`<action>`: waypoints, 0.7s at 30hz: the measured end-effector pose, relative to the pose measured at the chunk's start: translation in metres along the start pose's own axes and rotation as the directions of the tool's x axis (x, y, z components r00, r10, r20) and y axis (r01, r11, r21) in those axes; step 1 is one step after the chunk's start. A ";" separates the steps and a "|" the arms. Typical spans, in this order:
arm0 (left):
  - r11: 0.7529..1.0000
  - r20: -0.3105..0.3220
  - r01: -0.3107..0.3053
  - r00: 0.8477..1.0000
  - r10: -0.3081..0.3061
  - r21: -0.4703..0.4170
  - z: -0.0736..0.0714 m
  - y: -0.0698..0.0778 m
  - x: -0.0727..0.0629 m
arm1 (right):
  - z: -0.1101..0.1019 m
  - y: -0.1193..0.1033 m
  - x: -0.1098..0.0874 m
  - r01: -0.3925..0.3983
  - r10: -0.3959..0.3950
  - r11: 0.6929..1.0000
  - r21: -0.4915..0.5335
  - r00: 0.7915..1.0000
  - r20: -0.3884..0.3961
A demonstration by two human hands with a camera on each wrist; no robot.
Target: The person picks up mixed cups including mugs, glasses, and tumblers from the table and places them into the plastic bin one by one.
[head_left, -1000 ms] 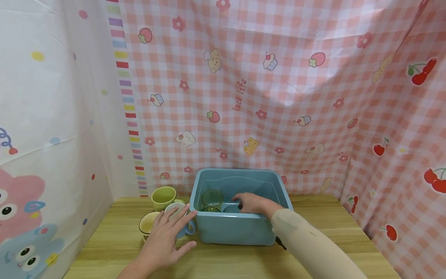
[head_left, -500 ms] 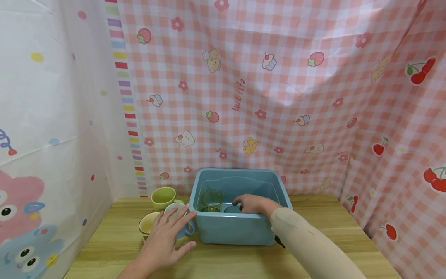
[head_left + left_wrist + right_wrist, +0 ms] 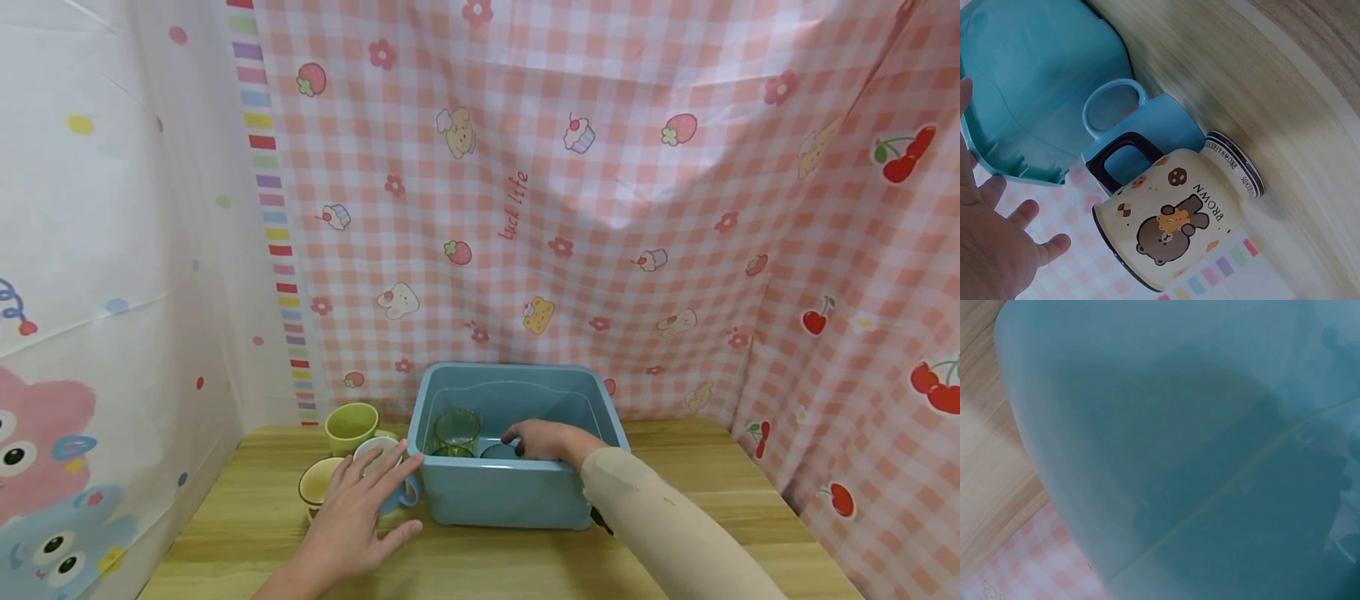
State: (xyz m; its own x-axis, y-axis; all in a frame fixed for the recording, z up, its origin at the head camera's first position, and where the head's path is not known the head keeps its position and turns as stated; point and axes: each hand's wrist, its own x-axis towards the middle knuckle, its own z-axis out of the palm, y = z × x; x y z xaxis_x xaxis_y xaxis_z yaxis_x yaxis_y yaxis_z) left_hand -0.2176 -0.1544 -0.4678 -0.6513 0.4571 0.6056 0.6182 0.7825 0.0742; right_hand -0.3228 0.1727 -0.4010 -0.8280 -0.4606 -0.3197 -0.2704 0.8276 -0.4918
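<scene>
A blue plastic bin (image 3: 510, 496) stands on the table. My right hand (image 3: 542, 438) reaches into it over the front rim, its fingers curled at the right side of a bluish glass cup (image 3: 498, 451). A greenish glass (image 3: 457, 427) and another yellowish-green glass (image 3: 453, 451) sit left of it. My left hand (image 3: 352, 517) is spread with straight fingers, fingertips right at the bin's left rim. It overlaps a blue mug (image 3: 1154, 131) and a cream mug (image 3: 1172, 219) with a bear print and dark handle. The right wrist view shows mainly the bin wall (image 3: 1166, 425).
A green mug (image 3: 352, 425) stands behind the other mugs, left of the bin. The wood-grain table (image 3: 690, 483) extends to the bin's right. A pink checked cloth (image 3: 510, 275) hangs behind, and a white patterned cloth (image 3: 150, 250) at the left.
</scene>
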 end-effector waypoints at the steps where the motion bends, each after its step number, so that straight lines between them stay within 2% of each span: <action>1: 1.000 0.001 0.001 1.000 -0.001 0.000 0.000 0.000 0.000 | 0.000 0.000 0.000 0.002 -0.002 1.000 0.002 1.000 0.000; 21: 1.000 -0.003 0.002 1.000 -0.002 0.008 0.000 0.001 0.000 | 0.000 -0.001 -0.001 -0.023 0.023 1.000 0.011 1.000 -0.006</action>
State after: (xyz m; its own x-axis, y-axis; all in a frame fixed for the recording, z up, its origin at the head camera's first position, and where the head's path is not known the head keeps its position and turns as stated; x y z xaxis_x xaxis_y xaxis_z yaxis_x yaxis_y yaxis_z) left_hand -0.2172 -0.1540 -0.4678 -0.6512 0.4542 0.6080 0.6132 0.7870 0.0688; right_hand -0.3218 0.1725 -0.4008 -0.8370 -0.4392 -0.3265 -0.2455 0.8345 -0.4933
